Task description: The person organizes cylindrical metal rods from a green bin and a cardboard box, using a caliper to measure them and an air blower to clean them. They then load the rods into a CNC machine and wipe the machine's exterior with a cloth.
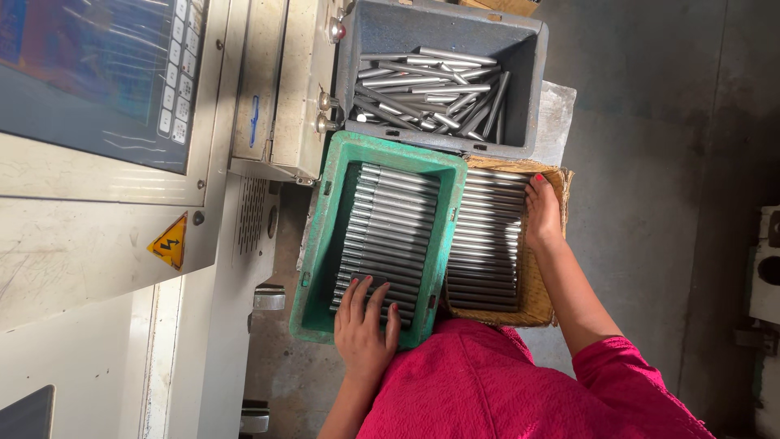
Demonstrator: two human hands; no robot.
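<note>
Seen from the head camera: tightly hemmed on the left hand's outer side by a pale machine cabinet (106,244) with a screen panel and a yellow warning sticker. Open concrete floor (650,203) on the far side of the right hand, with plenty of free room there. Ahead of both hands, a grey plastic bin (443,73) holding loose, jumbled metal rods (431,89), its near wall butting against the two containers below.

Left hand (364,325) spread open, palm down, fingers flat on the near end of a neat layer of metal pins (386,236) inside a green plastic crate (382,236); no pin gripped, only touched. Crate walls close around that hand on both sides, its near rim just under the wrist.

Right hand (543,213) reaching forward, fingers lightly curled and resting on the far outer corner of a second row of stacked pins (487,240) in a brown cardboard tray (540,301); whether a pin is pinched between the fingers, impossible to tell. Tray pressed against the crate, lying between the two hands. Pink sleeves (487,390) at the near edge.
</note>
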